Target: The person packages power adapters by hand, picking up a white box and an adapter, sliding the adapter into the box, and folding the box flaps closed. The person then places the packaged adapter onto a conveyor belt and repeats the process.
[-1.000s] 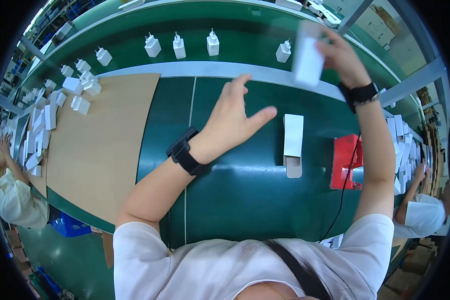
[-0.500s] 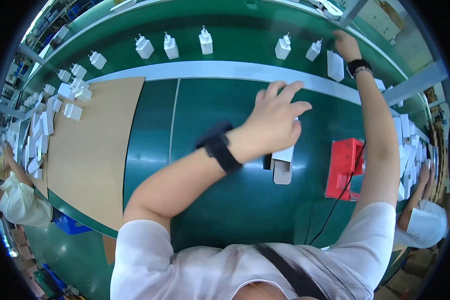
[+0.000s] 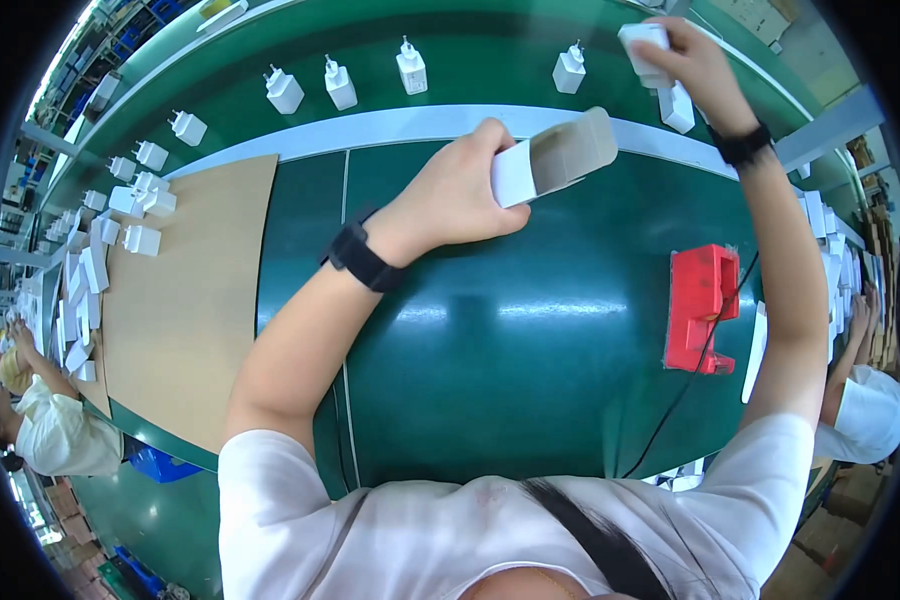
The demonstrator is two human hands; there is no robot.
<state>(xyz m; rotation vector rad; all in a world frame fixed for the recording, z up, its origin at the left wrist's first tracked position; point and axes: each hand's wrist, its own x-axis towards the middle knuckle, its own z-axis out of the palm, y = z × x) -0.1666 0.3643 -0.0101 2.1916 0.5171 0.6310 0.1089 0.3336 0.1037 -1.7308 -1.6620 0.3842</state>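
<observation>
My left hand (image 3: 460, 190) is closed around a small white carton (image 3: 518, 175), raised over the green bench, its flap standing open toward the right. At the upper right, my right hand (image 3: 698, 72) pinches a white plug charger (image 3: 644, 50) above the far green strip. Just below that hand stands another white carton (image 3: 676, 110). To the left of it, a white charger (image 3: 569, 70) stands on the strip with its prongs up. Several more chargers (image 3: 411, 68) stand spaced out along the strip toward the left.
A red fixture (image 3: 702, 308) with a black cable sits on the bench at right. Brown cardboard (image 3: 185, 310) covers the left part, with loose chargers (image 3: 142, 240) on its far edge. White cartons (image 3: 82, 270) pile up at far left. Co-workers sit at both sides.
My left hand has taken hold of the carton that lay on the bench and lifted it. My right hand has grasped a charger on the far strip and raised it.
</observation>
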